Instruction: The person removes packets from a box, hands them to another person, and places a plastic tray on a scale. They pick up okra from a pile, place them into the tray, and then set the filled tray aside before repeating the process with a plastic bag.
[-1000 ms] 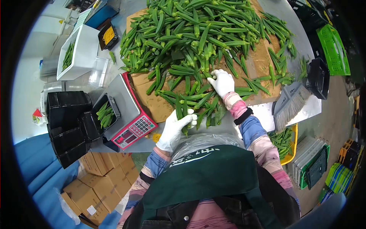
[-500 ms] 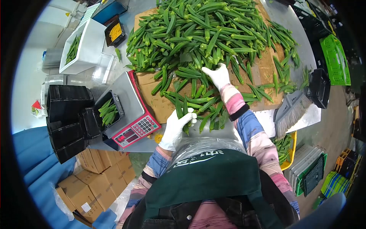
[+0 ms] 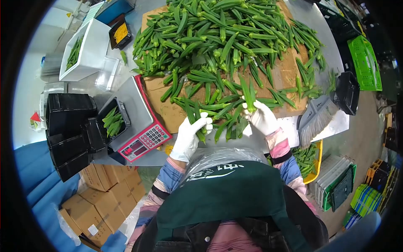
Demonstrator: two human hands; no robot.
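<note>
A big heap of green okra (image 3: 210,38) covers the cardboard (image 3: 157,90) on the metal table. My left hand (image 3: 187,136), in a white glove, is closed around a few okra pods (image 3: 194,117) at the near edge of the heap. My right hand (image 3: 261,117), gloved too, grips okra (image 3: 248,93) by the stem end, with the tips pointing away from me. Loose pods lie between the two hands.
On the left a red-framed scale (image 3: 145,140) carries a black tray (image 3: 113,119) of okra. Stacked black trays (image 3: 69,122) and a white bin (image 3: 86,52) stand beyond it. To the right are a brush (image 3: 317,122), a yellow crate (image 3: 319,161) and a green crate (image 3: 364,63).
My right hand has drawn back from the heap toward me and now holds okra upright. My left hand stays nearly in place with its pods. The view has shifted slightly.
</note>
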